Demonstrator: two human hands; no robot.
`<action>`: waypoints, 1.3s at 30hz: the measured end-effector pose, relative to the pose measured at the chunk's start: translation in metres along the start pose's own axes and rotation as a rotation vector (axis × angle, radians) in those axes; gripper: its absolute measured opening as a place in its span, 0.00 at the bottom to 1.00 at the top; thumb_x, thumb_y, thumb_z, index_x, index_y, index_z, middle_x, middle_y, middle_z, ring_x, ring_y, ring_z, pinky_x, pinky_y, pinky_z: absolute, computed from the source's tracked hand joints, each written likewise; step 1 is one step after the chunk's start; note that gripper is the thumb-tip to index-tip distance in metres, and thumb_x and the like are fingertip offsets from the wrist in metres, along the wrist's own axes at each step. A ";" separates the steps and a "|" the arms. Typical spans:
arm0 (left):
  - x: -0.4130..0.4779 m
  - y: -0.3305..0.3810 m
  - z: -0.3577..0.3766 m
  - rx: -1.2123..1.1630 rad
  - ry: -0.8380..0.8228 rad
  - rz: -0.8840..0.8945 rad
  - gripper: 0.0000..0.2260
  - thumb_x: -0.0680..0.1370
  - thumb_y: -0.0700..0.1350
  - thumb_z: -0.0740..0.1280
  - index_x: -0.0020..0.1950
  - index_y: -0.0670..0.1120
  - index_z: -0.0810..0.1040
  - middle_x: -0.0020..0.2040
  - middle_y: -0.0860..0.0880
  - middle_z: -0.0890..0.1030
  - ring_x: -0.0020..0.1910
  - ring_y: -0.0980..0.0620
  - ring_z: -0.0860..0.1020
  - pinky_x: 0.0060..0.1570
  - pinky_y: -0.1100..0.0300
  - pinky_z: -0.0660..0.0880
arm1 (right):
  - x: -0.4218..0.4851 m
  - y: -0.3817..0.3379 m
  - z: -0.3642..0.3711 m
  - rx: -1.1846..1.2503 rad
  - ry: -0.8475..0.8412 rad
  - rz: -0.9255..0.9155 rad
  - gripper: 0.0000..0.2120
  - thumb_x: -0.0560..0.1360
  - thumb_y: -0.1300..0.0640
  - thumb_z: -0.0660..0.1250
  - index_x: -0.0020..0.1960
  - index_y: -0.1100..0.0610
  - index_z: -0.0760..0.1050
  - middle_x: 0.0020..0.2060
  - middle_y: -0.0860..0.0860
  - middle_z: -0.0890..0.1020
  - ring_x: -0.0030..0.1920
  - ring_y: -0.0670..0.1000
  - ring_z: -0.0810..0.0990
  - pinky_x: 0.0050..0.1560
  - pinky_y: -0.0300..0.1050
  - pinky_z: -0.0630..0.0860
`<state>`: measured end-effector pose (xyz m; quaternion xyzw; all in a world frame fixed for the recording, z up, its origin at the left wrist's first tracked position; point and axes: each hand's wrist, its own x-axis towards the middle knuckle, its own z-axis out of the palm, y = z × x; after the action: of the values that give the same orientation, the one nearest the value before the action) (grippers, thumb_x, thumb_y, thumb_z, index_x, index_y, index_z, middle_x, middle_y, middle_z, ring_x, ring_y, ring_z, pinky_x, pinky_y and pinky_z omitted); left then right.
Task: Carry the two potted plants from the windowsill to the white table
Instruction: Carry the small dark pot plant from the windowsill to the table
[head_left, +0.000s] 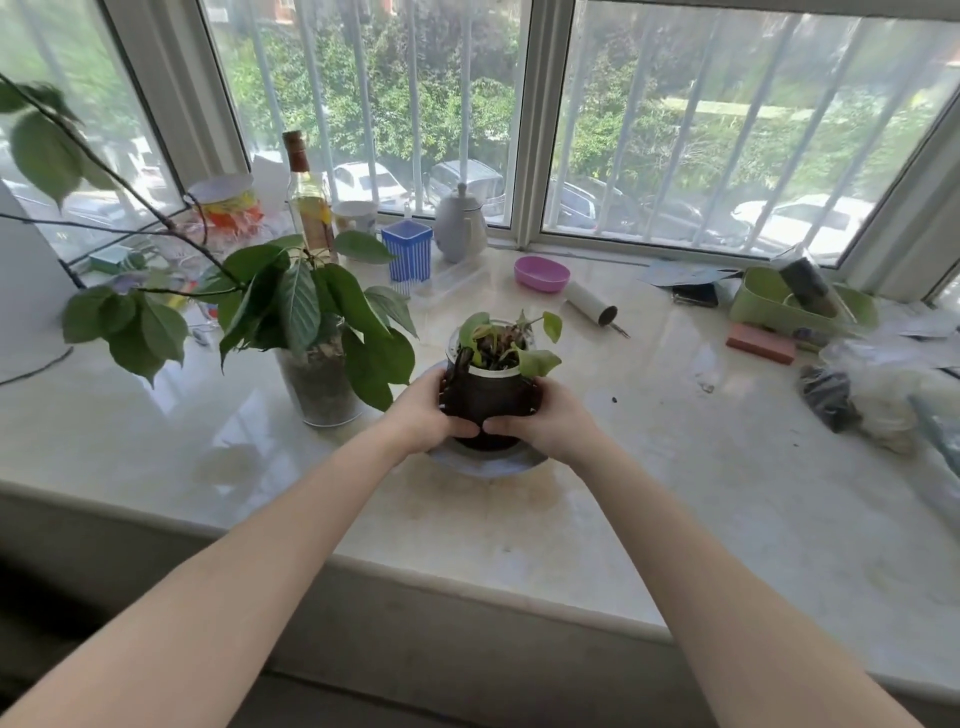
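Two hands, left hand (426, 410) and right hand (545, 418), wrap the small potted plant (491, 384) on its saucer (485, 460) mid-windowsill (623, 467), the leafy potted plant (317, 358) at nine o'clock, barred window (519, 104) at twelve.

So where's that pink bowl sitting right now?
The pink bowl sits on the windowsill near the glass, behind the small potted plant, between the grey teapot and a white tube.

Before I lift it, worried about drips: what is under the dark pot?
A pale saucer sits under the dark pot on the windowsill. The pot and both hands hide the saucer's centre.
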<state>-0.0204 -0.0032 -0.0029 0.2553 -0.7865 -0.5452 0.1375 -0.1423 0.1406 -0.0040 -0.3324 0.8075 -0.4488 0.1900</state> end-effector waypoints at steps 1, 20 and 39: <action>0.000 0.000 0.000 0.003 0.005 -0.003 0.29 0.63 0.32 0.78 0.60 0.47 0.74 0.55 0.48 0.82 0.57 0.48 0.80 0.60 0.50 0.76 | 0.000 0.000 0.001 0.006 0.003 -0.001 0.34 0.61 0.52 0.84 0.65 0.55 0.78 0.58 0.51 0.83 0.60 0.53 0.81 0.62 0.52 0.77; -0.010 0.133 -0.039 0.045 -0.053 0.137 0.29 0.67 0.33 0.76 0.66 0.43 0.72 0.60 0.46 0.80 0.59 0.48 0.78 0.59 0.51 0.76 | -0.029 -0.104 -0.084 0.184 0.136 -0.080 0.29 0.62 0.56 0.83 0.61 0.54 0.80 0.55 0.48 0.86 0.56 0.47 0.83 0.60 0.48 0.79; -0.078 0.270 -0.139 -0.113 -0.085 0.311 0.26 0.67 0.33 0.77 0.64 0.39 0.75 0.56 0.39 0.81 0.54 0.42 0.81 0.44 0.61 0.82 | -0.078 -0.264 -0.129 0.287 0.159 -0.195 0.33 0.64 0.50 0.82 0.66 0.52 0.77 0.59 0.49 0.84 0.57 0.53 0.84 0.60 0.57 0.81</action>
<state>0.0449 0.0048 0.3038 0.0989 -0.7898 -0.5709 0.2012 -0.0689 0.1741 0.2889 -0.3420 0.7116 -0.6006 0.1265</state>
